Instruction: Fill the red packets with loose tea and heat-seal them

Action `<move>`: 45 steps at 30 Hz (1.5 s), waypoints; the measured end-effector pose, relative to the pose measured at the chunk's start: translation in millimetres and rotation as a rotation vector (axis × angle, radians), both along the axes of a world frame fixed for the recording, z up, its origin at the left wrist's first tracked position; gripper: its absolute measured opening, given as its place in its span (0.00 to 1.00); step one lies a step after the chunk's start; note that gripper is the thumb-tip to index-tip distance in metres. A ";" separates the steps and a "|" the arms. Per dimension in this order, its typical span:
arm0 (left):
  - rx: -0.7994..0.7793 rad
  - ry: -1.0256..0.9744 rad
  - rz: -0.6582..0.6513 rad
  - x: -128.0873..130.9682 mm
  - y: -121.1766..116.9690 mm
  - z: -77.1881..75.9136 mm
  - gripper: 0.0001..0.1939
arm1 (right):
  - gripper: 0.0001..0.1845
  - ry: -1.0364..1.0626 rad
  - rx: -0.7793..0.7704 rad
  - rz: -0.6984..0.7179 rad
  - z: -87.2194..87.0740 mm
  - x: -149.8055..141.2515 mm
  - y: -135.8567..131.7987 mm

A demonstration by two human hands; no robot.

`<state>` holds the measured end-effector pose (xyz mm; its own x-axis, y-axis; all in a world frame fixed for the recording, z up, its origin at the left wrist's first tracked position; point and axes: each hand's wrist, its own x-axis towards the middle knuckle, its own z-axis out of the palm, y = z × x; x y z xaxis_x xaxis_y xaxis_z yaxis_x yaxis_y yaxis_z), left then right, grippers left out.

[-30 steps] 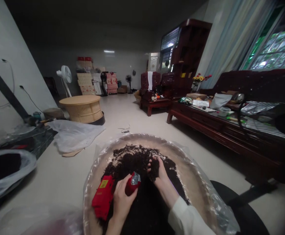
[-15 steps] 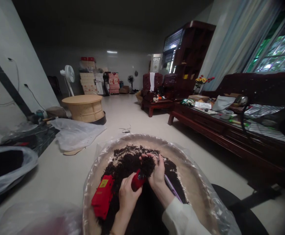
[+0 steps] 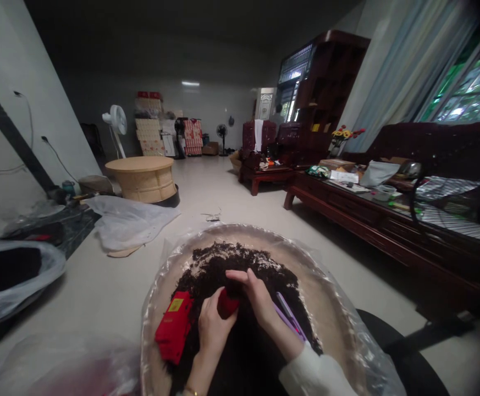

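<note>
The left hand (image 3: 215, 319) grips a red packet (image 3: 227, 304) (other red packs (image 3: 174, 329) lie near the tray's left edge (image 3: 152, 309)); the right hand (image 3: 260, 297) half-curls beside it, contents hidden.

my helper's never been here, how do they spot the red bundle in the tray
Find the big round tray with dark crumbs inside. At its left side, left of the left hand, lies the red bundle. Unlike the red pack in that hand, it lies unheld and shows a yellow patch.
</note>
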<state>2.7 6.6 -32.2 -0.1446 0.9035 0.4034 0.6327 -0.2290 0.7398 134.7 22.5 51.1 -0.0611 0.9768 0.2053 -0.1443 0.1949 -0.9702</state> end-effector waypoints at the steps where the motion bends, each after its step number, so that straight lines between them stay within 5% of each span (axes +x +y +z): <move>1: -0.002 0.000 0.005 -1.2 0.0 -0.8 0.24 | 0.30 -0.105 0.034 -0.005 0.5 2.8 -2.4; 7: 0.017 0.006 0.000 -4.7 -0.8 -6.4 0.24 | 0.12 -0.740 0.273 0.119 15.9 11.2 -17.4; 13: 0.110 0.057 0.052 -26.1 6.3 -4.3 0.24 | 0.16 -0.869 0.213 -0.016 14.3 27.8 -5.2; 20: 0.174 0.143 0.008 -49.0 7.1 -7.9 0.21 | 0.32 -1.486 -0.002 0.281 -13.6 23.5 -17.1; 24: 0.156 0.137 -0.004 -50.5 5.1 -13.4 0.21 | 0.17 -1.433 0.008 0.290 -18.5 10.6 -18.6; 29: 0.162 0.118 -0.017 -52.5 4.5 -14.1 0.22 | 0.26 -1.462 -0.009 0.310 -18.9 -0.1 -17.2; 35: 0.160 0.101 -0.036 -52.5 3.7 -15.5 0.22 | 0.14 -1.289 0.083 0.327 -28.9 -0.7 -18.8; 41: 0.155 0.072 -0.063 -45.0 3.5 -12.8 0.22 | 0.15 -0.906 0.232 0.076 0.5 11.1 -1.3; 45: 0.137 0.067 -0.079 -37.3 3.8 -9.2 0.22 | 0.18 -0.790 0.308 0.091 17.6 0.8 1.9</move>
